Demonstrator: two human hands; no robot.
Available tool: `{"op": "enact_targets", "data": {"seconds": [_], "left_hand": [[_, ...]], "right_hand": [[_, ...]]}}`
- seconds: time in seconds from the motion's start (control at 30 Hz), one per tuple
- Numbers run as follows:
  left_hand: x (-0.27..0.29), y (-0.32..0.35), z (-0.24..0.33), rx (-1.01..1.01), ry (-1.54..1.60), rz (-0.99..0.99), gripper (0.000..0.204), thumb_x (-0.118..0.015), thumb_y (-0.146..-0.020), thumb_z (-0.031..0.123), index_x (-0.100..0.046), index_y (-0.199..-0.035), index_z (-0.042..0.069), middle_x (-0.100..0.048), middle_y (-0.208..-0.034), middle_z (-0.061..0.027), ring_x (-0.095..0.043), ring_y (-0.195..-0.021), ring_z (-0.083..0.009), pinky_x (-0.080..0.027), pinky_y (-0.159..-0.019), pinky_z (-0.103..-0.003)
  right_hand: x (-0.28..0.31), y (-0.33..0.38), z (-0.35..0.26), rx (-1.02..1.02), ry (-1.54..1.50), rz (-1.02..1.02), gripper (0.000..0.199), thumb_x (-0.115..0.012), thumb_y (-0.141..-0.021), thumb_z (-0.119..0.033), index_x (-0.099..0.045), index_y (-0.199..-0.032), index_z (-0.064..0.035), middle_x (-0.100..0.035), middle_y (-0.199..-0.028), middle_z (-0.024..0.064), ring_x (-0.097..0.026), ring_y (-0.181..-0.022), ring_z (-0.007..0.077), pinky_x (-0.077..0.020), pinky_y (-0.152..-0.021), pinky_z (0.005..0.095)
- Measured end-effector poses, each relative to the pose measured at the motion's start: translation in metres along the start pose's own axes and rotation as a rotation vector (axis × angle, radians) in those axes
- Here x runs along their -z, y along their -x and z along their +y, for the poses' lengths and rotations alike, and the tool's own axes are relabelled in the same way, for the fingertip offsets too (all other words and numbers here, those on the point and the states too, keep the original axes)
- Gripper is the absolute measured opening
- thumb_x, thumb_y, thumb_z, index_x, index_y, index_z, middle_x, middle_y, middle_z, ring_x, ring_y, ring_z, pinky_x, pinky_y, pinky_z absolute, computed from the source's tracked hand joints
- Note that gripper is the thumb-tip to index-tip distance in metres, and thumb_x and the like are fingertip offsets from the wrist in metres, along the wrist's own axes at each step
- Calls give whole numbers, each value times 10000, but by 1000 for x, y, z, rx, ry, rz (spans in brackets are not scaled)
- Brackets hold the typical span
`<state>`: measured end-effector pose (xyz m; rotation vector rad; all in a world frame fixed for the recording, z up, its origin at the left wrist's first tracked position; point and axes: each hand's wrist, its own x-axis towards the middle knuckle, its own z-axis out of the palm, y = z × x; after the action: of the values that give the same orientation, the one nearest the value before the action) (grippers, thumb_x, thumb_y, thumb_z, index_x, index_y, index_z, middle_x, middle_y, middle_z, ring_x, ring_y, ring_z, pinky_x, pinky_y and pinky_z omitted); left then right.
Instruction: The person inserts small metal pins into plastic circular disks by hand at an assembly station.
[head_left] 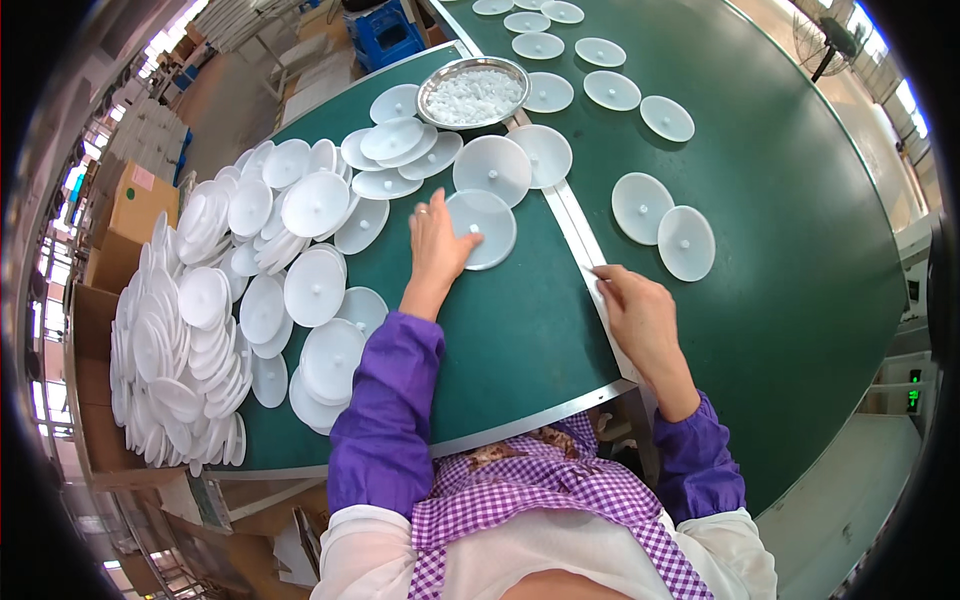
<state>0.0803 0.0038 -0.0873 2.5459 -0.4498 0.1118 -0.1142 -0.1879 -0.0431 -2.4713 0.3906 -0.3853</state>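
Observation:
My left hand [437,248] is at the left edge of a round, translucent white plastic disc [488,222] on the green table. Its thumb lies over the disc near the small central knob, and the fingers hold the edge. My right hand [643,318] is above the pale metal rail, thumb and index finger pinched together. Whatever is between those fingertips is too small to make out. Just beyond the held disc is another white disc [492,169]. A metal bowl [424,104] of small white pieces [475,97] stands at the far side.
Many stacked white discs [165,345] fill the table's left side, beside a cardboard box [98,375]. A metal rail [580,235] separates the table from a green conveyor belt [790,300] carrying scattered discs [686,243]. A blue plastic stool [385,35] stands beyond the table.

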Motion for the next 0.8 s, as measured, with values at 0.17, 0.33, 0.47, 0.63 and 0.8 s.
{"op": "enact_targets", "data": {"seconds": [0.17, 0.33, 0.47, 0.63, 0.8], "left_hand": [[6, 37, 2, 120, 647, -320, 406, -776, -780, 86, -582, -1124, -10, -660, -985, -109, -629, -883, -187, -517, -776, -313], [13, 60, 19, 115, 983, -291, 185, -650, -898, 57, -591, -1068, 16, -650, -966, -37, -604, -847, -89, -507, -736, -245], [22, 66, 31, 68, 908, -285, 162, -621, -920, 72, -588, -1069, 17, -640, -963, -27, -594, -842, -82, -501, -733, -238], [27, 70, 42, -76, 746, -207, 155, -598, -944, 109, -587, -1074, 26, -645, -948, -20, -586, -838, -77, -490, -726, -238], [30, 79, 58, -89, 606, -246, 147, -569, -965, 123, -588, -1075, 28, -645, -942, -23, -583, -836, -80, -485, -721, -243]], "right_hand": [[-11, -1, -26, -3, -250, -125, 174, -614, -887, -150, -684, -1038, -99, -694, -865, 140, -663, -771, 337, -518, -689, 398], [-13, 1, -34, 6, -324, -190, 184, -618, -889, -141, -680, -1048, -72, -693, -848, 148, -669, -750, 324, -521, -680, 385], [-15, 5, -32, 13, -371, -173, 188, -620, -889, -141, -681, -1054, -75, -692, -843, 149, -671, -748, 324, -521, -676, 384], [-17, 8, -32, 64, -330, -121, 180, -616, -892, -149, -680, -1046, -82, -665, -784, 134, -660, -712, 324, -514, -643, 404], [-9, 14, -37, 116, -38, -114, 163, -607, -897, -165, -659, -1040, -106, -623, -730, 115, -636, -650, 319, -497, -587, 421]]}}
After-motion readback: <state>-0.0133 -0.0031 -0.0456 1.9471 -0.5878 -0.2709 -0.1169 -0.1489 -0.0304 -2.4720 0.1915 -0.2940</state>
